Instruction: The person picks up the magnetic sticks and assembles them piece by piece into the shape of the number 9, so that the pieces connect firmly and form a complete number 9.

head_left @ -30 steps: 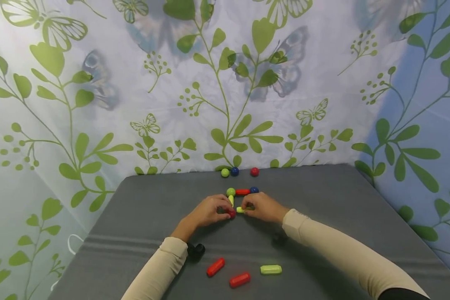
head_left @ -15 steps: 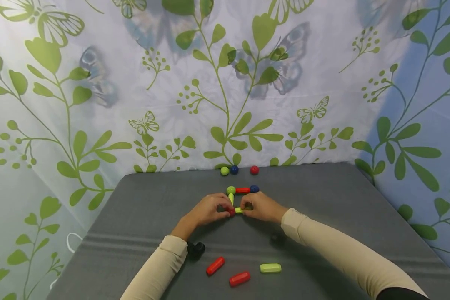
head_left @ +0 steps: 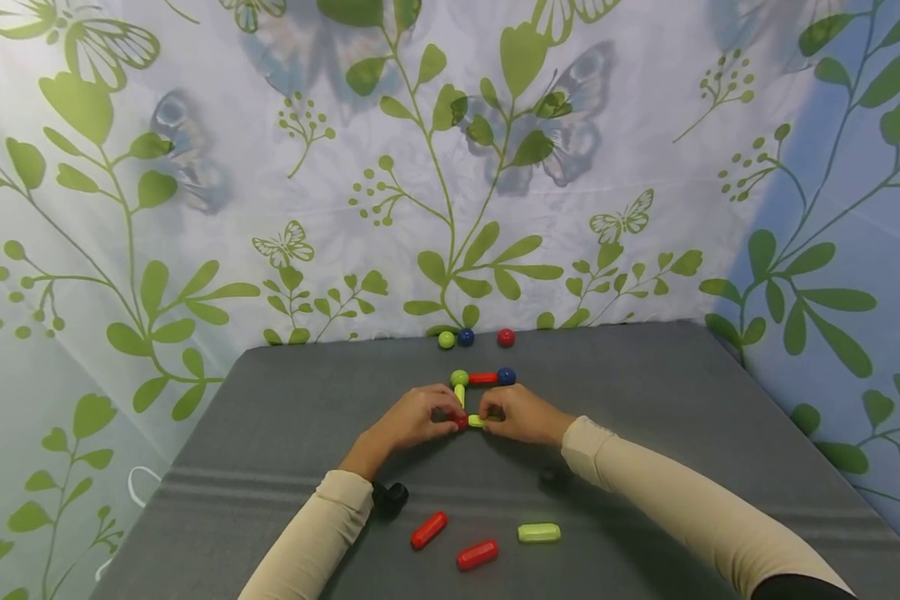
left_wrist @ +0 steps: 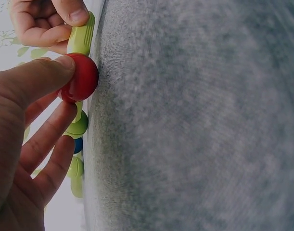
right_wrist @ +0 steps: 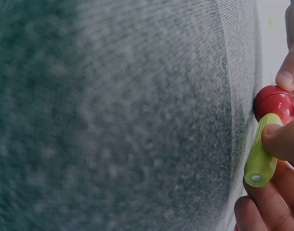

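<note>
Left hand (head_left: pixel 416 417) pinches red ball (left_wrist: pixel 83 79) at the bench (head_left: pixel 682 392), right hand (head_left: pixel 525 415) pinches lime rod (right_wrist: pixel 257 161), end against it; a skewed push could swing the ball and wrench farther lime rod (head_left: pixel 460 395) off green ball (head_left: pixel 460 378).

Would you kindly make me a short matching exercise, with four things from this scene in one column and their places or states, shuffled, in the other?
Things
1. Left hand
2. Right hand
3. Far red rod
4. Loose lime-green rod

Places or states
A. Between a green ball and a blue ball
B. Pinching a held lime-green rod
C. On the part of the table nearer the person, to the right of two loose red rods
D. Holding a red ball

Right pairs: 1-D, 2-B, 3-A, 4-C.
</note>
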`<state>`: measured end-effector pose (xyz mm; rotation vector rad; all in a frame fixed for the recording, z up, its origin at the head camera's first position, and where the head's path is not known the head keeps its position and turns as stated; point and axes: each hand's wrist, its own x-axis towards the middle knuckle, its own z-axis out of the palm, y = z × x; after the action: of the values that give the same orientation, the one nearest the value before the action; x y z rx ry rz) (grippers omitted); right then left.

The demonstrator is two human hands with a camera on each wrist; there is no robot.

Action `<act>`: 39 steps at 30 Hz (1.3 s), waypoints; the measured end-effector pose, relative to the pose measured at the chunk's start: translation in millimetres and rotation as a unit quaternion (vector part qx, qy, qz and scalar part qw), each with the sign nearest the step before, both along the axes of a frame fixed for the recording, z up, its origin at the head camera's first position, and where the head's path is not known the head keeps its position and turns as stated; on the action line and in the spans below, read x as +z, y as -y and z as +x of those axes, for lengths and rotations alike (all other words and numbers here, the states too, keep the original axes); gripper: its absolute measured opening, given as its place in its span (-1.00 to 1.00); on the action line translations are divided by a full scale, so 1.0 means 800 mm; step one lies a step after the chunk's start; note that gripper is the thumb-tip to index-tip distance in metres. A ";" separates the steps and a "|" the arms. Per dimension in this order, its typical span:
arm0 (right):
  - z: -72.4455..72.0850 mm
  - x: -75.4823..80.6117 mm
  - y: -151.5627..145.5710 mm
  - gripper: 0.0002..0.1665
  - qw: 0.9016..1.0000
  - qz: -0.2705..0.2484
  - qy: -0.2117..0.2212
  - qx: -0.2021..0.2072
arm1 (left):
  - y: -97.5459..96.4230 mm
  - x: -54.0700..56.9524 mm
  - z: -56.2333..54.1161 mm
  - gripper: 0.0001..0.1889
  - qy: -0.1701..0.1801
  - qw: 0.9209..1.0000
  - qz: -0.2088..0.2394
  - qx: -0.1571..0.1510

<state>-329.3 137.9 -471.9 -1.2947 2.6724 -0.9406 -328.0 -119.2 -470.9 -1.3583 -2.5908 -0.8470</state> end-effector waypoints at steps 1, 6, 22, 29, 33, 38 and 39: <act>0.000 0.000 -0.002 -0.83 1.000 0.001 -0.002 -0.001 | -0.002 0.001 -0.001 -0.84 0.001 1.000 -0.001 -0.001; 0.007 0.006 -0.017 -0.86 1.000 0.007 -0.021 -0.010 | -0.012 0.005 -0.005 -0.83 -0.005 1.000 -0.005 -0.014; 0.145 0.027 -0.053 -0.79 0.995 0.052 -0.030 0.078 | -0.053 0.036 -0.060 -0.76 -0.053 0.998 0.017 0.006; 0.170 0.014 -0.068 -0.83 0.996 0.029 -0.037 0.081 | -0.064 0.018 -0.076 -0.78 -0.034 0.999 -0.022 0.023; 0.175 0.011 -0.074 -0.80 0.996 0.031 -0.041 0.076 | -0.071 0.013 -0.082 -0.79 -0.022 0.999 -0.034 0.022; 0.183 0.010 -0.080 -0.77 0.995 0.040 -0.060 0.074 | -0.085 0.011 -0.089 -0.82 -0.030 0.998 -0.047 0.003; 0.184 0.010 -0.081 -0.77 0.995 0.040 -0.061 0.073 | -0.088 0.011 -0.090 -0.83 -0.031 0.998 -0.052 0.000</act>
<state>-181.9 202.3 -463.8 -1.5518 2.6262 -0.7520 -400.3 -49.0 -462.1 -1.3878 -2.6195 -0.6670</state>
